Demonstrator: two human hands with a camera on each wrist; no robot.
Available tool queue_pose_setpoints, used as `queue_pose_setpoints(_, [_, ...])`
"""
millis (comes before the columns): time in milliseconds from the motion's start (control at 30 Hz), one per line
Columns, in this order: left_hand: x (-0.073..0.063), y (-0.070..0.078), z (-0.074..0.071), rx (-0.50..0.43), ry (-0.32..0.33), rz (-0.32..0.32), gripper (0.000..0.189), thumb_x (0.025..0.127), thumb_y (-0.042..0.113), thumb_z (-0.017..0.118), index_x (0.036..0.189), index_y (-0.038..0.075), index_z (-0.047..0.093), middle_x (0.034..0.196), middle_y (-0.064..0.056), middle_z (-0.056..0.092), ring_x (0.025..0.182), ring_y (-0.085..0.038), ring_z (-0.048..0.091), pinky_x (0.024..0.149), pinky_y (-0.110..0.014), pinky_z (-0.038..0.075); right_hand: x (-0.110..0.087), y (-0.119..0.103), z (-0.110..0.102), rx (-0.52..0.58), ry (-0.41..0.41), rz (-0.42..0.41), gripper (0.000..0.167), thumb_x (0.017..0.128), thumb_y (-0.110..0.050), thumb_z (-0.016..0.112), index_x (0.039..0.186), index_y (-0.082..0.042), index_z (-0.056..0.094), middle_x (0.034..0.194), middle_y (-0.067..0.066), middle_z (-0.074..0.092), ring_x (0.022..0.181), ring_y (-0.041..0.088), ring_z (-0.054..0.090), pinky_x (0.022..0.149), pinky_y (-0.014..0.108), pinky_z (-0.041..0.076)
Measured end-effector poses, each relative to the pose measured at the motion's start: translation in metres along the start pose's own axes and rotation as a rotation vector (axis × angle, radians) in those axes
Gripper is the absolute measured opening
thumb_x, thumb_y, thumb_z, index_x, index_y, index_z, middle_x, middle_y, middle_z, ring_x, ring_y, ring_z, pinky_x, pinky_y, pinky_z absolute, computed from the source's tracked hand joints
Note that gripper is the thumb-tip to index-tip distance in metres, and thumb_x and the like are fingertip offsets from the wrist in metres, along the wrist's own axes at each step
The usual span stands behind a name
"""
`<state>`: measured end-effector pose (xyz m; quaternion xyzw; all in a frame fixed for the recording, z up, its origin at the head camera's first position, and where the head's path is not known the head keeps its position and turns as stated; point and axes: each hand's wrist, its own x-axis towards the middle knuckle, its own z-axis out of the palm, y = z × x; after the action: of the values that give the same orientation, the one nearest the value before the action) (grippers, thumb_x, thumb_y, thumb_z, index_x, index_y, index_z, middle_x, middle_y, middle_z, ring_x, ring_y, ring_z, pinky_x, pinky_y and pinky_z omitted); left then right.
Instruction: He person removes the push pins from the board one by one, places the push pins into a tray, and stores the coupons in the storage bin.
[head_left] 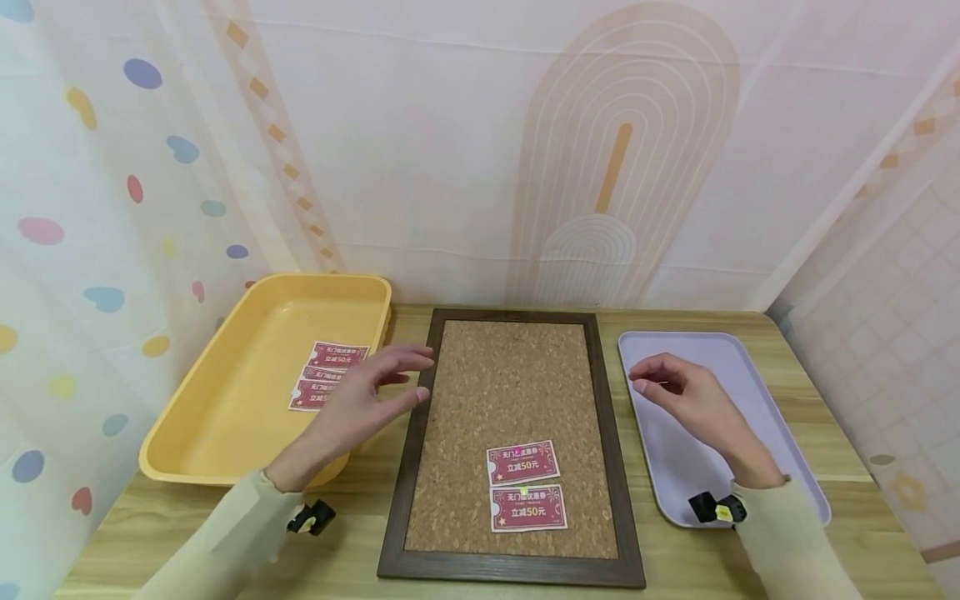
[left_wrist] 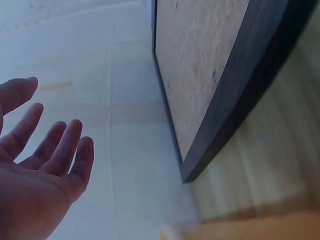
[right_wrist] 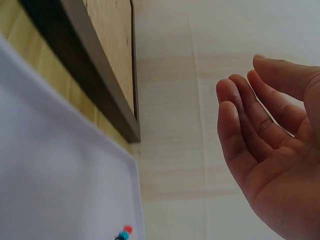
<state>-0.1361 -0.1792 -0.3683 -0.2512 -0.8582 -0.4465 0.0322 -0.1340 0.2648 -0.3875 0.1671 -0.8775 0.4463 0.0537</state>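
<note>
Both hands empty over a corkboard flanked by coupons and pins

A dark-framed corkboard (head_left: 517, 383) lies flat in the middle of the worktop (head_left: 356, 533), likely so that either side can be reached without turning. Near its lower edge are two red discount coupons: the upper coupon (head_left: 522, 464), slightly tilted, and just below it the lower coupon (head_left: 528, 509), almost square to the frame. A pink pin (head_left: 517, 451) and a yellow-green pin (head_left: 524, 490) stand at their upper parts, presumably holding the paper to the cork.

To the left, the yellow tray (head_left: 232, 400) holds three overlapping coupons (head_left: 322, 377), partly hidden by the left hand (head_left: 358, 408). That hand hangs between tray and board, fingers loosely spread, thumb apart, holding nothing.

To the right, the right hand (head_left: 696, 407) hovers over the lilac tray (head_left: 660, 450), fingers gently bent with a gap to the thumb; it too is empty. The right wrist view shows small coloured pieces (right_wrist: 123, 234) in this tray, probably more pins, too blurred to count. Paper on one side and fasteners on the other seems meant to give each hand its own supply.
</note>
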Motion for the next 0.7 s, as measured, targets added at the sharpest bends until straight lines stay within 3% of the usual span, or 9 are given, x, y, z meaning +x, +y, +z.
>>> queue_pose_setpoints(300, [-0.004,0.001,0.029,-0.034,-0.057,-0.025,0.038,0.094,0.004,0.075,0.131,0.004,0.065,0.138,-0.013,0.061,0.119,-0.03,0.064,0.101,-0.05,0.051,0.0,-0.017,0.02,-0.006,-0.056,-0.089,0.014,0.099,-0.007,0.07,0.112,-0.005,0.072,0.105,0.009,0.074,0.089,0.009,0.067,0.079,0.025,0.055])
queue_pose_setpoints(500, [-0.007,0.0,0.045,-0.106,-0.115,-0.036,0.047,0.095,0.005,0.074,0.138,0.003,0.057,0.137,-0.02,0.06,0.119,-0.037,0.064,0.097,-0.05,0.054,0.001,-0.025,0.032,0.018,-0.114,-0.061,0.019,0.1,-0.01,0.07,0.118,-0.004,0.068,0.107,0.006,0.072,0.095,0.014,0.067,0.083,0.029,0.055])
queue_pose_setpoints(700, [-0.011,0.001,0.06,-0.138,-0.205,-0.105,0.046,0.097,0.007,0.071,0.14,0.003,0.054,0.132,-0.023,0.062,0.117,-0.04,0.064,0.097,-0.05,0.054,0.003,-0.03,0.047,0.045,-0.167,-0.046,0.019,0.098,-0.007,0.071,0.116,-0.002,0.068,0.105,0.007,0.071,0.094,0.015,0.066,0.083,0.03,0.055])
